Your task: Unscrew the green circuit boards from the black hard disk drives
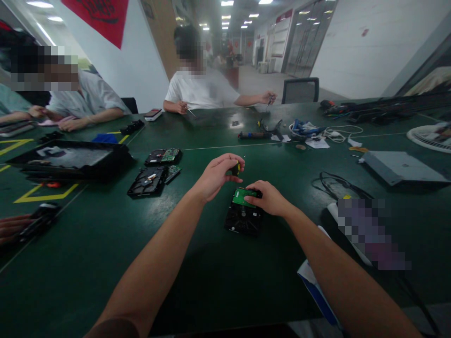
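A black hard drive (244, 215) with a green circuit board (242, 196) on top lies on the dark green table (218, 272) in front of me. My right hand (268, 197) rests on the far right corner of the drive, fingers curled and pressing on the board. Just above and left of the drive, my left hand (217, 174) is closed around the black and yellow handle of a screwdriver (235, 168), held upright over the board. The tool's tip is hidden.
Two more hard drives (148, 180) (163, 156) lie to the left beside a large black tray (70, 159). Cables (338, 185), a grey flat case (398, 166) and tools (257, 135) lie to the right and far side. Other people sit at the far and left edges.
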